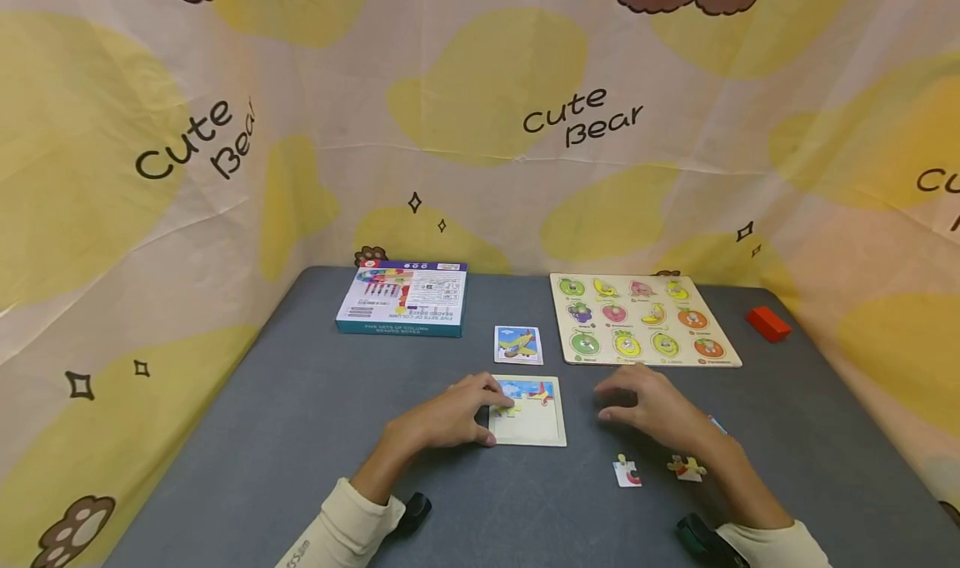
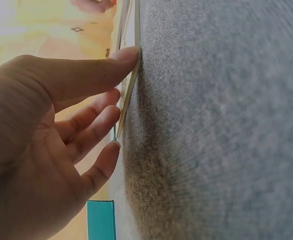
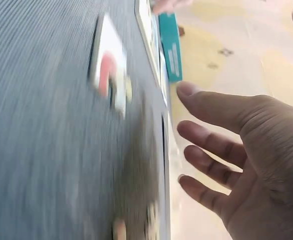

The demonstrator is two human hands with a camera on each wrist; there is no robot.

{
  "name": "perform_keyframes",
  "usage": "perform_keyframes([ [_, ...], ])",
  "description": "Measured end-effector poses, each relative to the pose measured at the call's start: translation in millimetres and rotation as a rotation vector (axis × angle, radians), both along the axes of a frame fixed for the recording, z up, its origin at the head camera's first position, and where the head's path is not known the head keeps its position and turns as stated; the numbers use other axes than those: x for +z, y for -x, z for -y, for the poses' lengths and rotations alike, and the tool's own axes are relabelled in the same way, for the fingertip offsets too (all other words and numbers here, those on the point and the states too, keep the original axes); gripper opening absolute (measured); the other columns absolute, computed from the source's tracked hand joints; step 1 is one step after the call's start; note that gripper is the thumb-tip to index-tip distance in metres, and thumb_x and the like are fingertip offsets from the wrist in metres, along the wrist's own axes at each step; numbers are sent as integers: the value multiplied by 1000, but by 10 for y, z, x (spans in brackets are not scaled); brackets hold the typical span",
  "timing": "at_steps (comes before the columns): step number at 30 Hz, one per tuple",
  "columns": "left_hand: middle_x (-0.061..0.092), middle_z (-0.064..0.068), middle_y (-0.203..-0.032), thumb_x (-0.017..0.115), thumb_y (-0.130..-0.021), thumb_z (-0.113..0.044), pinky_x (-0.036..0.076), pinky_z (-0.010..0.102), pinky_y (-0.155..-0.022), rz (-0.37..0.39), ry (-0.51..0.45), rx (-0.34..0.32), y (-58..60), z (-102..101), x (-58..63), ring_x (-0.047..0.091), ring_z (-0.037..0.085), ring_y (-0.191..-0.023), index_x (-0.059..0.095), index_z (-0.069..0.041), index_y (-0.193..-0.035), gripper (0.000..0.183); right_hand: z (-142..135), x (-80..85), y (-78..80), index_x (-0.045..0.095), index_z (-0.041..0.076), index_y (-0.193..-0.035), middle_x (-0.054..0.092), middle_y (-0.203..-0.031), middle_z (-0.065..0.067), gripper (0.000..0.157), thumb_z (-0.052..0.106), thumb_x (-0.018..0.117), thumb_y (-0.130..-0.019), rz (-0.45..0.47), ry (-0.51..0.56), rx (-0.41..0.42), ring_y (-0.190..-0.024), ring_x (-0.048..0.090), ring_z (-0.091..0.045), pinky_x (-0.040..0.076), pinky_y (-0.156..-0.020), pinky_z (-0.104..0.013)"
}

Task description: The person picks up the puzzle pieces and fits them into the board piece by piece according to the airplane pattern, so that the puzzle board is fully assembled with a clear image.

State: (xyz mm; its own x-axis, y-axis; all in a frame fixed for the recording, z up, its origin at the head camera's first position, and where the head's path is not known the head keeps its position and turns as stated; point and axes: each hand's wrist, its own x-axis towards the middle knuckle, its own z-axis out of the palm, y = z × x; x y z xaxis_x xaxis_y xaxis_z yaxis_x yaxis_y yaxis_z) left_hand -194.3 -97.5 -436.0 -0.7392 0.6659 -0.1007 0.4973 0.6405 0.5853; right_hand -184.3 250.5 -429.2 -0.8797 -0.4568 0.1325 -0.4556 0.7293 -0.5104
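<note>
My left hand rests at the left side of a small wooden puzzle tray. Its thumb touches the tray's edge, and a fingertip reaches onto a yellow-green puzzle piece inside. Along the tray's top lie fitted pieces showing blue sky and a red plane part. Over the table to the right of the tray, my right hand has its thumb and fingers apart, holding nothing. Nearer the front lie a white and red puzzle piece and a yellow and red one. Another piece is partly hidden by my right wrist.
A picture card of a yellow plane lies just beyond the tray. Behind stand a flat box at left and a fruit puzzle board at right. A red block lies near the table's right edge.
</note>
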Motion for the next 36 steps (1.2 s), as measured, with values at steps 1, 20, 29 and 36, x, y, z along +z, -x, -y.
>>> perform_keyframes([
  [1, 57, 5, -138, 86, -89, -12, 43, 50, -109, -1, -4, -2, 1, 1, -5, 52, 25, -129, 69, -12, -142, 55, -55, 6, -19, 80, 16, -114, 72, -111, 9, 29, 28, 87, -89, 10, -5, -15, -106, 62, -16, 50, -95, -44],
  [20, 56, 5, -140, 84, -90, -12, 43, 47, -110, 25, -15, -13, 1, -8, -17, 51, 25, -129, 68, -12, -142, 54, -715, -13, -147, 79, 14, -120, 73, -119, -1, 43, 32, 91, -83, 149, -44, -151, -111, 62, -26, 50, -94, -50],
  [29, 55, 6, -141, 84, -90, -13, 43, 49, -111, 25, -17, -7, 0, 9, -33, 50, 26, -130, 68, -12, -143, 55, -769, -47, -107, 81, 13, -115, 74, -110, 3, 32, 16, 87, -84, 138, -64, -111, -104, 60, -22, 49, -88, -41],
  [36, 55, 6, -140, 84, -90, -13, 43, 48, -110, 29, -20, -6, 9, 8, -29, 50, 25, -130, 68, -12, -144, 56, -782, -119, -102, 83, 16, -106, 71, -100, 10, 22, 17, 88, -84, 81, -63, -102, -96, 58, -14, 48, -83, -35],
])
